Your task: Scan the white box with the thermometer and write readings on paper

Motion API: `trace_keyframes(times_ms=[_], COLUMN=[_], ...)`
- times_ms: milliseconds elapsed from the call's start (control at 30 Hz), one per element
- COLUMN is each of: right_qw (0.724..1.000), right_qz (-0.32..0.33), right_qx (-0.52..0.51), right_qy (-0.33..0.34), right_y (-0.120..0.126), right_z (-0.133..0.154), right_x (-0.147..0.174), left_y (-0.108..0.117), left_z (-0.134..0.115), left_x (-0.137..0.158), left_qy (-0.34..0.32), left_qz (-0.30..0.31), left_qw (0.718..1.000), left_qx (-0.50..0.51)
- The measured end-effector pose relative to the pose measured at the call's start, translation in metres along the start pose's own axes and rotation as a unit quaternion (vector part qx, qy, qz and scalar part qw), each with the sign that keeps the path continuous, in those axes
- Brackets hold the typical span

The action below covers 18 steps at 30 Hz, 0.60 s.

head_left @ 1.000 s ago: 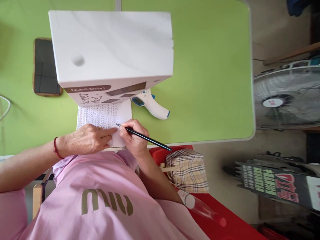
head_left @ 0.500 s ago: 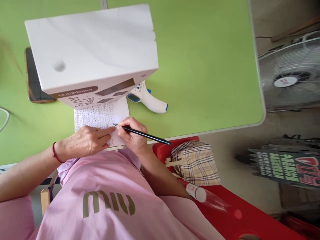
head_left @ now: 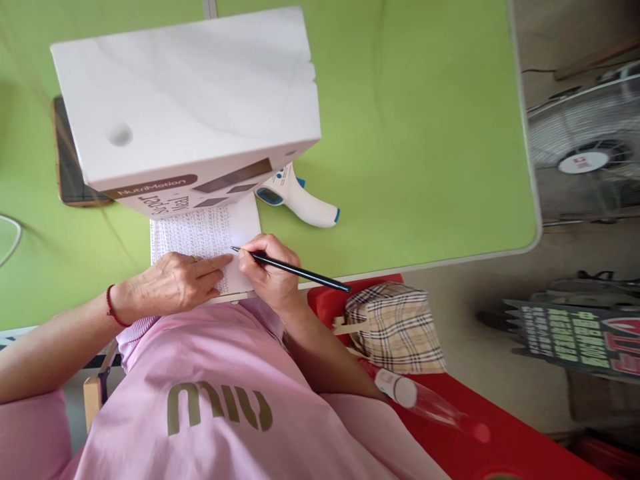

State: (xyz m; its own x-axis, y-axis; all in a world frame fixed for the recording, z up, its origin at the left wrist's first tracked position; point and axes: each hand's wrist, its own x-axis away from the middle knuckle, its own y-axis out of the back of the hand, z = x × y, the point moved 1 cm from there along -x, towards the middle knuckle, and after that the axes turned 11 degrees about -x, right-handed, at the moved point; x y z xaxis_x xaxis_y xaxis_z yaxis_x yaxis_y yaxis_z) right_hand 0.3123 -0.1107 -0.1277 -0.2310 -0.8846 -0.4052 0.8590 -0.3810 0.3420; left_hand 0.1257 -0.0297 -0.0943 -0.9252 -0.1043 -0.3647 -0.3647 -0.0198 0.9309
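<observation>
A notebook (head_left: 240,223) with rows of handwriting lies at the table's near edge, its far part hidden behind a white box. My left hand (head_left: 183,283) rests on its lower part, index finger stretched out across the page and the other fingers loosely bent. In my right hand (head_left: 273,270) is a black pen (head_left: 310,274), gripped near its point. The pen's tip is at the page, close to my left index fingertip, and its back end slants down to the right. Whether the tip touches the paper I cannot tell.
The tall white box (head_left: 190,93) stands on the green table (head_left: 425,133). Beside it lie a white infrared thermometer (head_left: 310,205) and a phone (head_left: 73,163). Right of me, a checked bag (head_left: 395,327) and a plastic bottle (head_left: 425,400) are on red seating (head_left: 450,427). A fan (head_left: 583,153) stands beyond.
Most of the scene has shifted slightly right in view. Both hands keep nearly the same pose on the notebook, and the pen stays in my right hand.
</observation>
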Motion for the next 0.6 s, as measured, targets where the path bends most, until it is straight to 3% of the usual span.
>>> trace_keyframes(times_ms=[400,600], right_qw=[1.000,0.999], right_qz=[0.010,-0.037], right_qx=[0.011,-0.012], right_qy=[0.008,-0.007], right_y=[0.0000,0.0016], right_z=[0.0006,-0.0016], right_x=[0.0004,0.0020], left_y=[-0.0002,0.0003], left_z=[-0.0009,-0.0007], left_x=[-0.0001,0.0001], left_qy=[-0.002,0.003], left_qz=[0.007,0.005], left_qw=[1.000,1.000], left_qx=[-0.005,0.002])
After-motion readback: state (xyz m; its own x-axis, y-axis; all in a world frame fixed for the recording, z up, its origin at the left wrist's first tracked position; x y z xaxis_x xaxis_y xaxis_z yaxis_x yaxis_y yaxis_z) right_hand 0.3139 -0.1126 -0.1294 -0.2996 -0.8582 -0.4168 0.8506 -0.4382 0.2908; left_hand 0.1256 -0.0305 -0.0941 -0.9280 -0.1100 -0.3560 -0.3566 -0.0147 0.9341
